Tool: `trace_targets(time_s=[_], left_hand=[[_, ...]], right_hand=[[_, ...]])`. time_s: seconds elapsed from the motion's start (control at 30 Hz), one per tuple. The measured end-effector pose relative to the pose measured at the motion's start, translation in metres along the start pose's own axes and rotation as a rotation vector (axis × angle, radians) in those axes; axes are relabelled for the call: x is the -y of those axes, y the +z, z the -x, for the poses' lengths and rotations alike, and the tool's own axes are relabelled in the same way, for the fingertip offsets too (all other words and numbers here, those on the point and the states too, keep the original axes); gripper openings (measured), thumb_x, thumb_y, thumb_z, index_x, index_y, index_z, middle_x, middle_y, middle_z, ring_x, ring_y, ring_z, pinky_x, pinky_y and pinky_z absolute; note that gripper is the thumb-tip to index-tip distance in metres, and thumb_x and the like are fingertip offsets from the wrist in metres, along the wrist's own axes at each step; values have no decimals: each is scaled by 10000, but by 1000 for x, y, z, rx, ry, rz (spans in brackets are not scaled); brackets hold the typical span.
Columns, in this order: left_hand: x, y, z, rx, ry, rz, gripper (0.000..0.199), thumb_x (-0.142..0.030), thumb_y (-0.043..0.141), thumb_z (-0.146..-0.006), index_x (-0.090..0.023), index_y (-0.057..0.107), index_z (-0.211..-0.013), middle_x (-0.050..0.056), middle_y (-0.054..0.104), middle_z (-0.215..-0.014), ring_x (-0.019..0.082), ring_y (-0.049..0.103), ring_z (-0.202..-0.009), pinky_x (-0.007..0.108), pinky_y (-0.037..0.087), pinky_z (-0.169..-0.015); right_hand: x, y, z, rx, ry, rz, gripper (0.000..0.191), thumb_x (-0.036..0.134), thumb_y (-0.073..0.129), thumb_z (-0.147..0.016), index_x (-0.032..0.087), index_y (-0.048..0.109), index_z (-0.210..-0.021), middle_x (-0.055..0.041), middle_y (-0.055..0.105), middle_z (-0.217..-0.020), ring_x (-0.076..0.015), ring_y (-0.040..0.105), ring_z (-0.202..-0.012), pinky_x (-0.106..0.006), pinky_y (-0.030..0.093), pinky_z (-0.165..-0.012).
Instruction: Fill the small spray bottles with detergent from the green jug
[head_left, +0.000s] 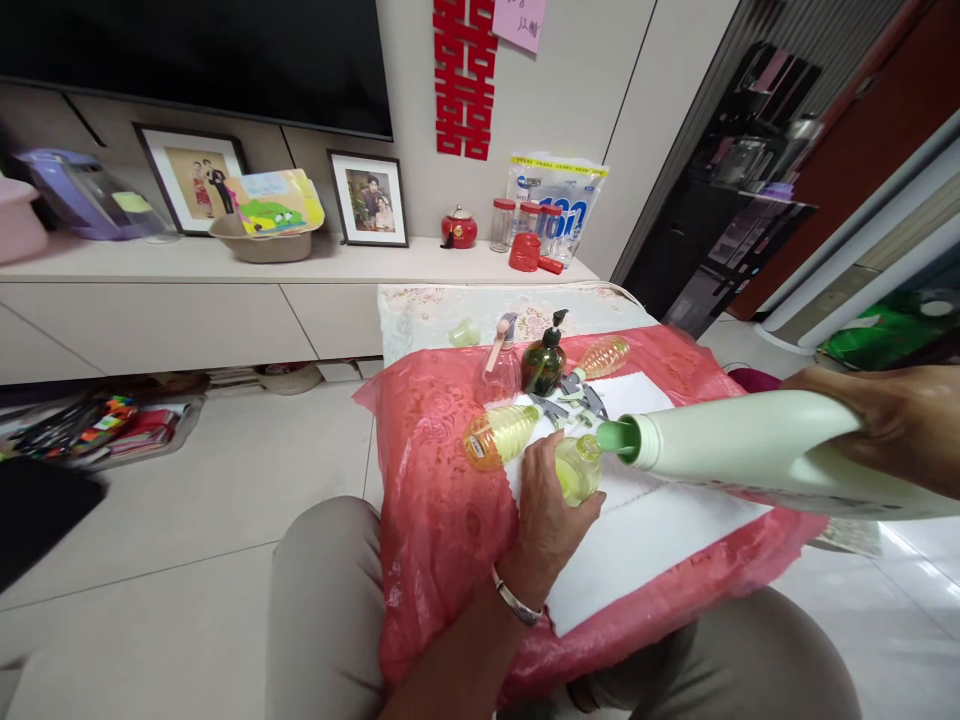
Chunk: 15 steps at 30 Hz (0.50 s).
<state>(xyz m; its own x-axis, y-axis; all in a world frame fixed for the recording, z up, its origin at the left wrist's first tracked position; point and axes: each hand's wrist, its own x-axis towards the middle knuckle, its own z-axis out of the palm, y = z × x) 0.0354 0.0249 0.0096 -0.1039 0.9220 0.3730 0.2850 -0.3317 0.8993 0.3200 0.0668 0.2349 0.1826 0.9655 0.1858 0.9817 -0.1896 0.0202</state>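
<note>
The small clear bottle (576,474) is in your left hand (553,495), over the white sheet (637,560), its inside tinted yellow-green. Your left fingers (534,462) are closed round its left side and your thumb lies along its near side, so the body sits inside the grip, just right of your palm. Its long axis looks close to upright, leaning slightly right at the neck.

The relation that matters is mouth to spout: the large pale green jug (750,437) lies nearly level, long axis running left to right, and its green spout (616,437) points left, right at the bottle's mouth. I can't tell whether they touch or whether anything is flowing.

Your right hand (907,415) grips the jug near its handle, its fingers mostly hidden. Your left is nearer the bottle; your right is well apart.

Just left of the bottle lies a yellow ribbed bottle (499,438); beyond are loose spray heads (586,402) and a dark pump bottle (543,365). Red plastic (450,545) covers much of the surface.
</note>
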Motion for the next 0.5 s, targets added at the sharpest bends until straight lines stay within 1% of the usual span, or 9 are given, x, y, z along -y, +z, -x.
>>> trace_targets(time_s=[0.03, 0.07, 0.1, 0.13, 0.2, 0.27, 0.4, 0.5], left_hand=[[0, 0, 0, -3, -6, 7, 839, -65, 765, -663, -222, 379, -1391, 120, 541, -1328, 322, 519, -1323, 553, 429, -1168], [1, 0, -1, -4, -16, 14, 839, -65, 766, -660, -224, 379, -1388, 119, 539, -1329, 321, 516, -1326, 552, 424, -1173], [1, -1, -1, -6, -30, 20, 837, -63, 766, -657, -226, 383, -1383, 118, 540, -1328, 321, 516, -1326, 551, 420, -1176], [1, -1, -2, -7, -46, 23, 833, -61, 765, -654, -226, 388, -1378, 118, 540, -1326, 321, 516, -1324, 550, 417, -1178], [1, -1, -2, -13, -70, 16, 822, -60, 761, -653, -225, 398, -1372, 115, 546, -1313, 321, 524, -1311, 550, 419, -1172], [1, -1, -3, -29, -81, 3, 809, -71, 759, -654, -221, 409, -1368, 113, 555, -1296, 323, 533, -1294, 553, 429, -1159], [2, -2, -5, -68, -106, 9, 772, -110, 759, -663, -219, 429, -1351, 114, 571, -1296, 325, 553, -1274, 557, 444, -1139], [3, -5, -6, -48, -127, 59, 762, -128, 749, -678, -220, 428, -1363, 123, 567, -1337, 316, 555, -1282, 547, 447, -1136]], right_hand=[[8, -3, 2, 123, 36, 113, 573, 103, 885, -629, 353, 721, -1119, 39, 550, -777, -14, 379, -567, -157, 173, -503], [16, -6, 3, 194, 61, 175, 645, 56, 879, -589, 367, 719, -1131, 55, 556, -778, -11, 399, -576, -153, 212, -521], [22, -7, 5, 211, 80, 174, 690, 0, 857, -562, 358, 720, -1136, 69, 562, -787, -8, 425, -589, -149, 255, -536], [27, -8, 6, 201, 96, 99, 682, -47, 827, -553, 321, 730, -1119, 74, 570, -800, -2, 451, -603, -139, 298, -551], [32, -7, 8, 125, 148, -146, 587, -130, 748, -555, 211, 746, -1033, 65, 576, -803, 7, 480, -608, -118, 340, -551], [30, -5, 9, 34, 219, -369, 507, -166, 689, -570, 128, 738, -981, 45, 576, -788, 5, 488, -589, -100, 348, -522], [24, 1, 11, -144, 372, -586, 414, -132, 646, -655, 66, 702, -1014, 7, 574, -771, -6, 472, -547, -87, 330, -470], [21, 15, 12, -259, 469, -750, 208, -111, 620, -687, 24, 625, -845, -16, 525, -687, -7, 418, -504, -101, 313, -453]])
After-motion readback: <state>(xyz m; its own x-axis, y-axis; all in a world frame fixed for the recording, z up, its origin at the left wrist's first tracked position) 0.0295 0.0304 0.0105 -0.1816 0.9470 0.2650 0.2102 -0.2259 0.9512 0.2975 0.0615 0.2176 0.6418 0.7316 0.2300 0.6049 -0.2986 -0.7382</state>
